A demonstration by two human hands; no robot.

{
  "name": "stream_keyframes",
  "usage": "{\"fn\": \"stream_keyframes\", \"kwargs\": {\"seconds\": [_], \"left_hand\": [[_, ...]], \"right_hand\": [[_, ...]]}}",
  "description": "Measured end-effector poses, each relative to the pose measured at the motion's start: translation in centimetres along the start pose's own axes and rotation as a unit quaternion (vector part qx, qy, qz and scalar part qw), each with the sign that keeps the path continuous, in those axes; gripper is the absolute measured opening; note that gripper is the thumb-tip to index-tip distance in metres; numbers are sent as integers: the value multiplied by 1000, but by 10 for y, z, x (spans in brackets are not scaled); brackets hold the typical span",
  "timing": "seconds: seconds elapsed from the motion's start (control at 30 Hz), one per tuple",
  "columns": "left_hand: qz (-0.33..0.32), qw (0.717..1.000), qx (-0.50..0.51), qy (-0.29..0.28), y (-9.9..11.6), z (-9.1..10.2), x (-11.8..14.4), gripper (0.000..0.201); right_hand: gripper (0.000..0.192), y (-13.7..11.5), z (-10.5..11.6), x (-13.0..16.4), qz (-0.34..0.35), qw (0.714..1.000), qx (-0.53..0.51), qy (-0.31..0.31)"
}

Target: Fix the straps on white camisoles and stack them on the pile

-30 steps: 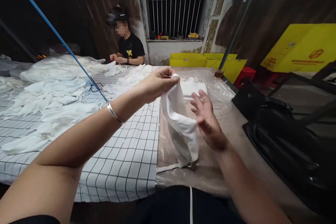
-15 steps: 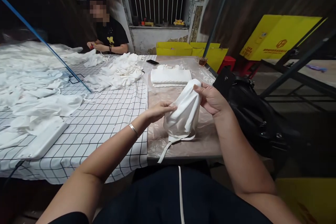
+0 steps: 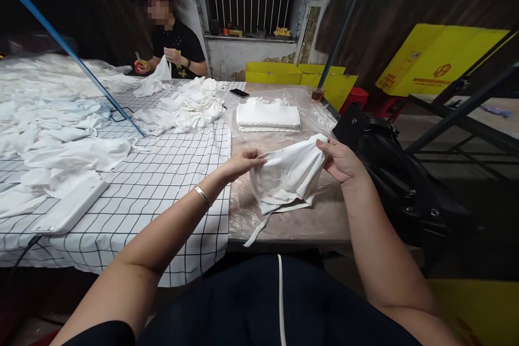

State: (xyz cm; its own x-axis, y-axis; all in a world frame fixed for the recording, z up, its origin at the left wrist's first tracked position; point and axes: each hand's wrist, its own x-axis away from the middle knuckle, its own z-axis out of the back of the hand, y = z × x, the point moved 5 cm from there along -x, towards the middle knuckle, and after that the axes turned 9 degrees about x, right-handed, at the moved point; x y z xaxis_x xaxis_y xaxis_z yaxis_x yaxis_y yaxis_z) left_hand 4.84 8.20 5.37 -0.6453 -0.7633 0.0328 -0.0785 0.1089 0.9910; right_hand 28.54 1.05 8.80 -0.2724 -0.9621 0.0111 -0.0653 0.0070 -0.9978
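A thin white cloth piece with a narrow tie [image 3: 292,173], perhaps a small garment, is stretched between my two hands above the plastic-covered part of the table. My left hand [image 3: 243,164] pinches its upper left edge between thumb and fingers. At the upper right corner, my right hand [image 3: 339,161] grips the same cloth, thumb on top. The tie dangles at the lower left towards the table's front edge. Just beyond the cloth lies a neat stack of folded white pieces [image 3: 267,116] with scalloped edges.
Heaped white cloth [image 3: 194,105] covers much of the checked tablecloth [image 3: 190,173] at left, near a white flat box [image 3: 75,205]. Across the table a co-worker [image 3: 178,46] holds red-handled scissors and white cloth. A phone [image 3: 239,93], a glass [image 3: 317,94] and a black bag [image 3: 397,173] are around.
My left hand has shifted to the cloth's upper edge, and the cloth is now spread wider. My right hand has moved slightly right and down. The co-worker has lifted a white cloth.
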Motion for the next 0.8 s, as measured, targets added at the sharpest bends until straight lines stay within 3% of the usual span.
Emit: {"fn": "stream_keyframes", "kwargs": {"seconds": [0.1, 0.17, 0.2, 0.27, 0.33, 0.4, 0.47, 0.53, 0.63, 0.73, 0.8], "left_hand": [[-10, 999, -45, 21, -1, 1, -2, 21], [-60, 987, -130, 71, 3, 0, 0, 9], [-109, 971, -187, 102, 7, -2, 5, 3], [-227, 915, -305, 134, 12, -17, 25, 11], [-311, 852, -410, 95, 4, -42, 52, 18], [-328, 806, -493, 15, -16, -64, 80, 18], [-301, 789, -534, -42, -38, -74, 102, 14], [-259, 808, -527, -52, -52, -69, 113, 14], [-190, 848, -493, 28, -56, -44, 104, 17], [-70, 858, -491, 131, -55, -19, 77, 28], [17, 860, -491, 135, -56, -12, 56, 33]], "right_hand": [[42, 2, 3, -2, 1, 1000, 16, 14], [38, 1, 7, -3, 23, 999, 40, 26], [35, 0, 11, -3, 45, 997, 58, 35], [27, 1, 22, -1, 101, 987, 104, 65], [20, 9, 41, 5, 132, 973, 160, 102], [12, 28, 64, 15, 105, 961, 219, 130], [10, 50, 87, 27, 54, 947, 285, 139], [21, 65, 105, 41, 23, 920, 357, 160], [30, 67, 110, 51, 41, 877, 429, 213], [25, 60, 70, 39, 94, 874, 449, 159], [21, 57, 27, 21, 112, 886, 445, 66]]}}
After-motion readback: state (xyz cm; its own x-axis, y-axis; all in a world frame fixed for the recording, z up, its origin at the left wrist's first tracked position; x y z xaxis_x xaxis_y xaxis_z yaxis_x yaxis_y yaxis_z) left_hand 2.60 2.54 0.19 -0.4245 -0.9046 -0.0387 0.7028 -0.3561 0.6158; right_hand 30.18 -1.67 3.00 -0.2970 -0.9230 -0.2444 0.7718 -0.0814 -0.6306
